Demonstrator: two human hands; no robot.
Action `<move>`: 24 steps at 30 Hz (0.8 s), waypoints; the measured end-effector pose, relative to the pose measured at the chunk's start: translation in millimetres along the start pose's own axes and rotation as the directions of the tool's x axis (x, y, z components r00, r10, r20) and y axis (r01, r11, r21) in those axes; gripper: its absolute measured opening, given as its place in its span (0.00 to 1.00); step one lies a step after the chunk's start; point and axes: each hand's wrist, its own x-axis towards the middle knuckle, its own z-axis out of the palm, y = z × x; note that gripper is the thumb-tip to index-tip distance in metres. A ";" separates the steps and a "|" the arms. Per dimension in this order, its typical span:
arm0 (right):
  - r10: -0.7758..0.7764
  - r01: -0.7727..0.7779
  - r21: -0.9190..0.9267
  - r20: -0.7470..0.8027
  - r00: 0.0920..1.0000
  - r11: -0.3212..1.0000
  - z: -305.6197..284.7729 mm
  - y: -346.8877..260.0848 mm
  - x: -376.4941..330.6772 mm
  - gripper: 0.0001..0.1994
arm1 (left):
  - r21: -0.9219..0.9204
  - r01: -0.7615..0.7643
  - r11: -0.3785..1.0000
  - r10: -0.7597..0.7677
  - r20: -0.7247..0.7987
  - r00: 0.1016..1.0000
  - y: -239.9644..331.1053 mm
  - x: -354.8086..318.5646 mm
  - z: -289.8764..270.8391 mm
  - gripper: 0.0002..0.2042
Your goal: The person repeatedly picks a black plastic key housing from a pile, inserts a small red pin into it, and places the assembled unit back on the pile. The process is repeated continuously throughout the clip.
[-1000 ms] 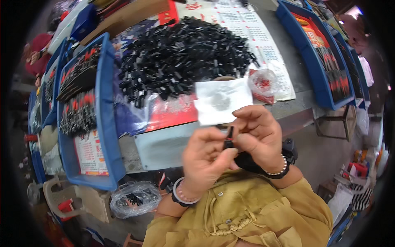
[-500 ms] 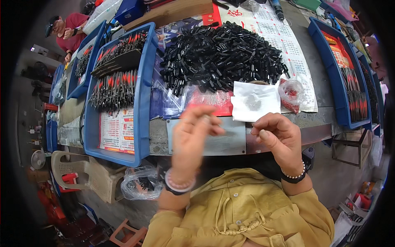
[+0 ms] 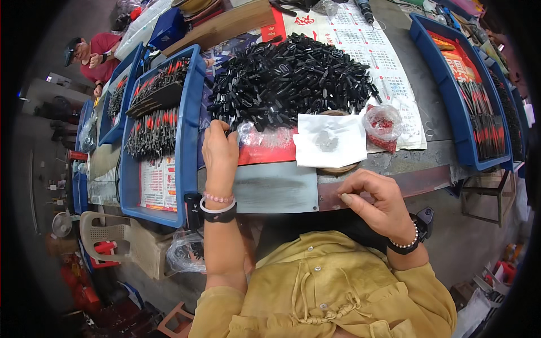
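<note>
My left hand (image 3: 220, 155) is at the near left edge of a heap of small glossy black oblong pieces (image 3: 287, 79). Its fingers are bent inward and touch the edge of the heap; a dark bit shows between them, but what they grip is partly hidden. Over the table's front edge, my right hand (image 3: 375, 203) is closed, thumb and forefinger nearly together. Whatever lies between those tips is too small to name. A white paper sheet (image 3: 338, 149) with a grey smudge lies just beyond it, on top of a round brown object (image 3: 338, 169). Beside the sheet sits a clear bag of tiny red parts (image 3: 384, 125).
At left, a blue tray (image 3: 191, 121) holds rows of dark pieces with red-orange marks; another blue tray (image 3: 437, 84) stands at right. A grey metal plate (image 3: 276, 188) lies along the front edge. A beige chair (image 3: 112, 239) stands below, and another person (image 3: 101, 48) is at far left.
My left hand has swung left and away from me, from over the metal plate to the heap's edge. The right hand has moved slightly down and stays closed. The whole view has shifted a little.
</note>
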 end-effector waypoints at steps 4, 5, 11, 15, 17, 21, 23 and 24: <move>0.032 -0.032 -0.008 0.016 0.999 0.999 -3.9 1.2 -5.6 0.03 | 0.043 0.037 0.998 -0.038 0.011 0.999 8.4 -1.4 -5.3 0.09; 0.018 -0.017 -0.015 0.007 1.000 1.000 -5.5 1.3 -6.5 0.03 | -0.046 0.011 0.999 -0.015 -0.070 0.997 16.1 -3.1 -8.6 0.09; -0.080 0.047 -0.160 -0.206 0.975 0.986 -38.6 -0.1 -8.4 0.04 | -0.812 0.331 0.481 -0.125 0.310 0.943 86.5 -48.5 -53.8 0.11; -0.010 -0.106 -0.268 -0.398 0.917 0.958 -72.2 6.4 6.0 0.05 | -0.774 0.633 0.020 0.081 0.632 0.771 116.8 -65.8 -54.5 0.14; -0.074 -0.090 -0.445 -0.338 0.938 0.891 -84.3 16.1 25.1 0.06 | -0.677 0.726 -0.118 0.172 0.707 0.687 122.7 -68.5 -48.3 0.15; -0.013 -0.066 -0.748 -0.099 0.995 0.660 -90.0 33.3 56.7 0.07 | -0.548 0.784 -0.292 0.297 0.727 0.619 124.7 -69.0 -34.3 0.15; 0.120 -0.102 -0.839 -0.043 0.992 0.535 -85.3 40.0 69.5 0.07 | -0.538 0.789 -0.298 0.290 0.736 0.612 123.9 -68.9 -32.5 0.14; 0.141 -0.121 -0.863 -0.058 0.988 0.491 -81.9 43.1 75.2 0.07 | -0.527 0.782 -0.334 0.359 0.695 0.622 123.4 -67.7 -32.0 0.15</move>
